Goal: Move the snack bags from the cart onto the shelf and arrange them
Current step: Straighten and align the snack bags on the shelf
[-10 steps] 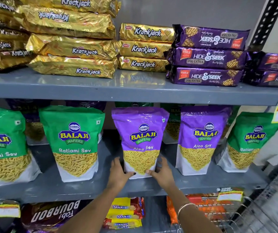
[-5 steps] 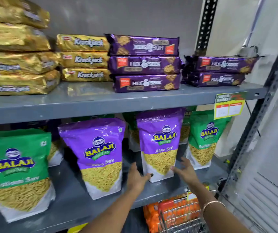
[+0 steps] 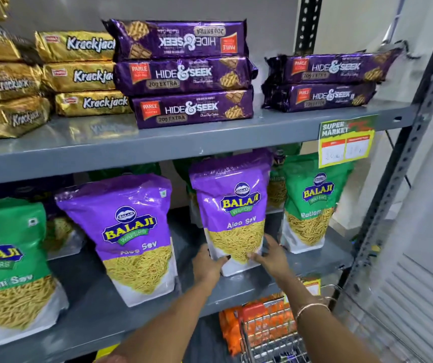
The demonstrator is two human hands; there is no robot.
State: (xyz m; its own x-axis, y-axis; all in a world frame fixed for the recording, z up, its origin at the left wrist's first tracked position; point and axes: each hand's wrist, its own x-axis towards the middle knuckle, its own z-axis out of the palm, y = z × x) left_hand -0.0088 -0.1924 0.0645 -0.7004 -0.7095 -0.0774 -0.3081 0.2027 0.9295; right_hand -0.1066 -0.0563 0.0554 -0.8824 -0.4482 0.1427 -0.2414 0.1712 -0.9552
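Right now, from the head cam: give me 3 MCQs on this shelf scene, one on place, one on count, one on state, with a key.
1. Where does the purple Aloo Sev bag that both hands touch stand?
A. top shelf
B. middle shelf
C. in the cart

2. How many Hide & Seek packs are in the taller stack?
A. two
B. three
C. five

3. How does the top pack of that stack lie?
A. print upside down
B. print upright
C. torn open

Key:
1 B, its base rests on the middle shelf, with the left hand and the right hand at its lower corners.
2 B, three purple packs lie one on another.
3 A, its lettering reads inverted, unlike the two below.
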